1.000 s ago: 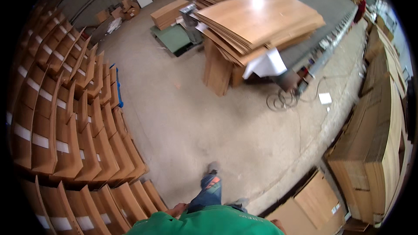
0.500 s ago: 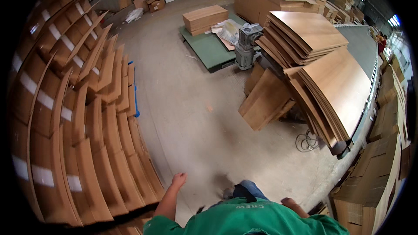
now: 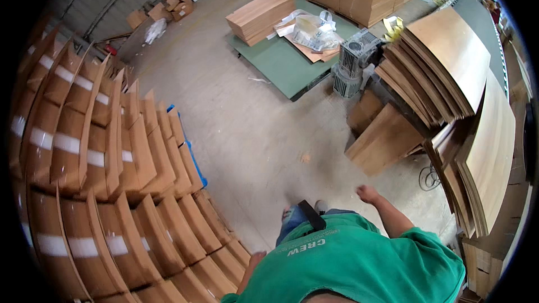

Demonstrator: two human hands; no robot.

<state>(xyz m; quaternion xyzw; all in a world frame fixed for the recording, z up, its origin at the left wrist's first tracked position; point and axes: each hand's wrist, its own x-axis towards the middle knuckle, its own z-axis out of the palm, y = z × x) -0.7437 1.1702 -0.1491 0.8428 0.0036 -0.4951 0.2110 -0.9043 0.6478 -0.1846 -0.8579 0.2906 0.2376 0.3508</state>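
Observation:
My right hand (image 3: 368,193) hangs in front of me over the concrete floor, its fingers curled in with nothing seen in them. The nearest thing to it is a leaning wood-coloured board (image 3: 384,140) under the stacked panels. My left hand (image 3: 257,258) is low by my side, partly hidden by my green shirt, and its fingers cannot be made out. Beside it stand rows of brown cardboard cartons (image 3: 185,230) with raised flaps. Stacks of thin wood-faced panels (image 3: 449,56) rest on a conveyor (image 3: 477,14) at the right.
Ahead, a green platform (image 3: 269,70) carries a pile of boards (image 3: 261,14) and clear plastic wrapping (image 3: 314,32). A grey motor (image 3: 356,53) juts out by the conveyor. Blue edging (image 3: 191,148) runs along the cartons, and a coiled cable (image 3: 429,178) lies below the panels.
My view has turned and moved forward, so the platform and motor look nearer. My right hand has swung forward, and my left has dropped back beside my body.

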